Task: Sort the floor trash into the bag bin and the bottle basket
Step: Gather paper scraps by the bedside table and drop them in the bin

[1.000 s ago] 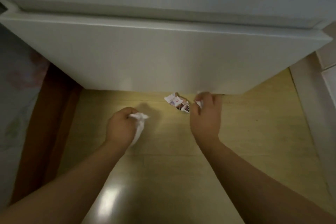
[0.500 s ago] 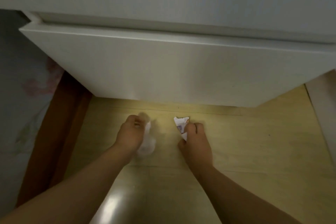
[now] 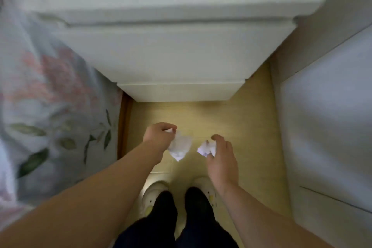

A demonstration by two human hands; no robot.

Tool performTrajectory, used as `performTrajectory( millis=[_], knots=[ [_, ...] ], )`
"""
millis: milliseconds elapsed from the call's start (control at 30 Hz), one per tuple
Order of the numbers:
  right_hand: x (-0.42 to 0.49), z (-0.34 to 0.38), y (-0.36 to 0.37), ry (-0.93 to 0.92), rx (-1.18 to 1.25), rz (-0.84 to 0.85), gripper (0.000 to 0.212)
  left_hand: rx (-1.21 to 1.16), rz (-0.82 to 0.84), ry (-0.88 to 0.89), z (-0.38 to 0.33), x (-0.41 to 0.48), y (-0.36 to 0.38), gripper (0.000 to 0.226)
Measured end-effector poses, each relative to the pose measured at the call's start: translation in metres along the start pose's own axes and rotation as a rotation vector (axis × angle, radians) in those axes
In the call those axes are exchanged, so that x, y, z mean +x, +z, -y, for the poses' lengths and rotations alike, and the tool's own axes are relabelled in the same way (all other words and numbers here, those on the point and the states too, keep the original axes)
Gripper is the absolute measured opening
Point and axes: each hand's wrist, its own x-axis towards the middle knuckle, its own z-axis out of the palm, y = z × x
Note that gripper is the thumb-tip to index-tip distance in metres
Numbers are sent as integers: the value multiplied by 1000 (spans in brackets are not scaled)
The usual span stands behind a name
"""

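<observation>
My left hand [image 3: 159,137] holds a crumpled white tissue [image 3: 179,146] that hangs down from its fingers. My right hand [image 3: 221,157] grips a crumpled printed paper scrap [image 3: 206,148] between thumb and fingers. Both hands are raised above the yellow wooden floor [image 3: 251,127], a short gap apart, in front of the white drawer unit. No bag bin or bottle basket shows in this view.
A white drawer unit [image 3: 177,56] stands straight ahead. A flowered bed cover [image 3: 50,96] fills the left, with a brown bed frame edge [image 3: 122,127] beside the floor. White furniture [image 3: 326,127] lines the right. My shoes [image 3: 153,193] stand on the narrow floor strip.
The view has risen well above the floor and my feet have come into sight. Both hands lifted with their paper pieces; no trash lies by the drawer unit now.
</observation>
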Motion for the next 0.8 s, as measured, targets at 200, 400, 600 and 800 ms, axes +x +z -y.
performTrajectory(
  millis=[200,400,600,800],
  knots=[
    [-107,51,-138,128,219,-60,20,45,41,73,-100,-167,-19,18],
    [-163,72,-254,61,443,-143,14,23,173,156,-190,-283,11,20],
    [-203,70,-306,118,690,-275,10,495,357,435,-216,-345,35,31],
    [-247,56,-310,314,1053,-485,14,654,512,495,-216,-375,35,18]
  ],
)
